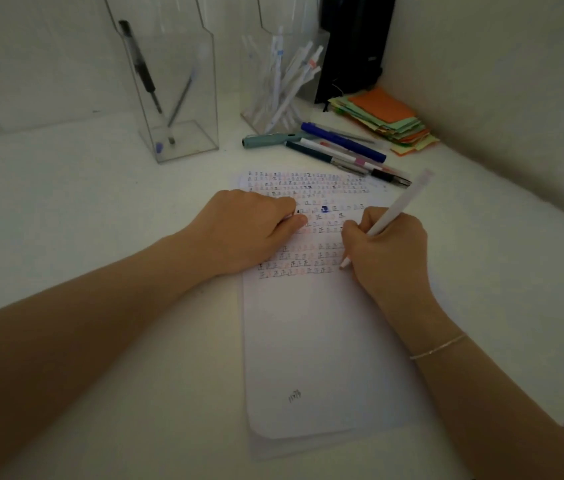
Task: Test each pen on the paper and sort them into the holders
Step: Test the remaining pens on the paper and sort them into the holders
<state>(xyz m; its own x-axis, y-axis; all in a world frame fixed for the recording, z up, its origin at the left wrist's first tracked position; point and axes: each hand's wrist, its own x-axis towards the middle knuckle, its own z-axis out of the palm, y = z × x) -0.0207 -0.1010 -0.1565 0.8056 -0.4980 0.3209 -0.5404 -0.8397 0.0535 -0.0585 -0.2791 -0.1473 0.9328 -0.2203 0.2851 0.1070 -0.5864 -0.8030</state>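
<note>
A white sheet of paper [311,341] lies on the desk, its upper half covered with rows of small pen marks. My right hand [387,251] grips a white pen [398,211] in a writing hold, the tip touching the paper at the end of the lowest row. My left hand [252,226] rests curled on the paper's left edge; whether it holds anything I cannot tell. A clear holder [173,95] at the back left contains two dark pens. A second clear holder [280,81] to its right is packed with white pens. Several loose pens [336,150] lie beyond the paper.
A stack of coloured sticky notes [387,121] sits at the back right beside a black object [353,46]. White walls close in behind and on the right. A thin bracelet [439,347] circles my right wrist.
</note>
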